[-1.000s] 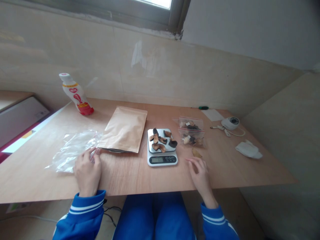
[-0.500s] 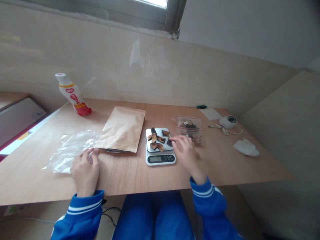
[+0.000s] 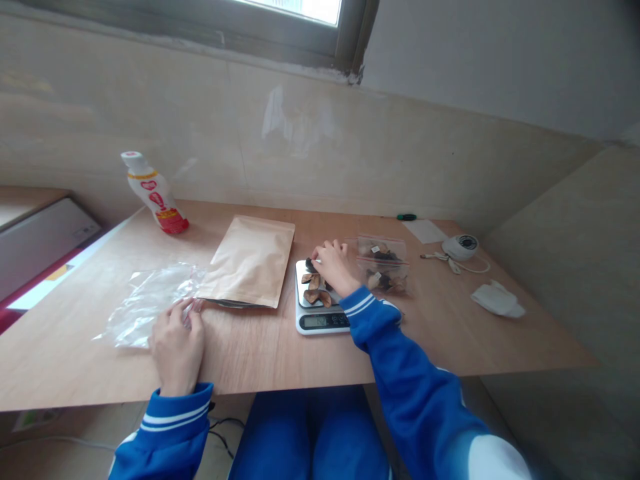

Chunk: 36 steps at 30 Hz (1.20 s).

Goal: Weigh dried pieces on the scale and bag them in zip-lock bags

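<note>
A white kitchen scale (image 3: 324,329) with a lit display stands mid-table, bearing several brown dried slices (image 3: 311,295) that look like mushroom or root. My right hand (image 3: 336,265) reaches over the scale's plate from the right. Its fingertips close on a dark dried slice (image 3: 310,265) at the plate's far left corner, and the hand covers the plate's right side. To the left, my left hand (image 3: 179,343) rests on the table, fingers curled on the edge of a clear plastic bag (image 3: 135,310). Beside that bag lies a brown kraft pouch (image 3: 255,260), its opening towards me.
Two small zip bags (image 3: 383,250) of dried pieces lie right of the scale. Farther right are a white camera (image 3: 460,247) with its cable, a crumpled tissue (image 3: 499,299), a paper sheet (image 3: 425,231) and a green-handled tool (image 3: 407,217). A red-and-white bottle (image 3: 157,197) stands back left.
My right hand has moved left and away from me, from the plate's right edge to its far left corner. My left hand stays on the plastic bag. The view has shifted slightly.
</note>
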Motion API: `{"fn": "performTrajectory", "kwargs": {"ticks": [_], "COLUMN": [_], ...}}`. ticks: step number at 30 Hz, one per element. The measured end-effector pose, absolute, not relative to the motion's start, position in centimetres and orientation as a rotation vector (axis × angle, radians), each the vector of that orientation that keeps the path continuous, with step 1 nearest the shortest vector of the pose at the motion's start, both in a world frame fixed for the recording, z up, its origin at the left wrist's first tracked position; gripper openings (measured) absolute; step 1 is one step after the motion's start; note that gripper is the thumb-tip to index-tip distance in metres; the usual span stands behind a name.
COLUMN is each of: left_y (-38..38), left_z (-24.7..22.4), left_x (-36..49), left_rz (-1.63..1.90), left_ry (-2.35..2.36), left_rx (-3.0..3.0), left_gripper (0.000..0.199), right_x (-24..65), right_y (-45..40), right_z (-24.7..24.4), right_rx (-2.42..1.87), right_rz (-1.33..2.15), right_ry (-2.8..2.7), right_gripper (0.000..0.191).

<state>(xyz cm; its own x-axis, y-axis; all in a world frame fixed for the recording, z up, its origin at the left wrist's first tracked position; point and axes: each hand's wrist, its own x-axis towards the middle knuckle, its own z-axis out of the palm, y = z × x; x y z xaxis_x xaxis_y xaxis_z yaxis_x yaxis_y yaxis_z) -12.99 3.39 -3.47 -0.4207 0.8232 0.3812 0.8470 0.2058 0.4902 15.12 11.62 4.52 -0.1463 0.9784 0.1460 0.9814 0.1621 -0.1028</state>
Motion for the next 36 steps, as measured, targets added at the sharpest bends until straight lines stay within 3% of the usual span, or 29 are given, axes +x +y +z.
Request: {"fn": "performTrajectory", "kwargs": {"ticks": [6,9,15,27,31,36], "left_y": [3.3,3.2,3.3,3.3,3.2,3.3], "left_z": [-3.1,-2.9,-3.0,-2.8,-2.7,-2.9], "left_x": [-12.9,-12.8,-12.8,-12.8,-12.7,-12.8], "left_rz": [-1.006,-0.984,-1.003,-0.944,-0.935,-0.952], "left_ry": [-2.415,-2.439,-2.437,-2.437,-2.445,-2.436], "left_rx": [-1.676,-1.681,-1.651,-1.673,-1.683,-1.667], "left_gripper": [0.038,0.037,0.034,0.035,0.036,0.034], "right_x": [19.5,23.3,28.0,31.4,31.0,26.5], "right_y": [9.1,6.1,0.7,-1.6,-1.2,2.6], "right_z": [7.1,7.1,2.5,-2.5,-1.2,4.0], "right_rx": [-1.839,-1.907,-2.04,-1.929,-1.809,-1.643], "right_rz": [-0.136,-0.008,0.335,0.218,0.418,0.47], "right_ry": [-1.796,-1.74,-2.021,-1.82,-1.806,-1.903], "right_gripper": [0.019,0.02,0.018,0.023,0.021,0.036]}}
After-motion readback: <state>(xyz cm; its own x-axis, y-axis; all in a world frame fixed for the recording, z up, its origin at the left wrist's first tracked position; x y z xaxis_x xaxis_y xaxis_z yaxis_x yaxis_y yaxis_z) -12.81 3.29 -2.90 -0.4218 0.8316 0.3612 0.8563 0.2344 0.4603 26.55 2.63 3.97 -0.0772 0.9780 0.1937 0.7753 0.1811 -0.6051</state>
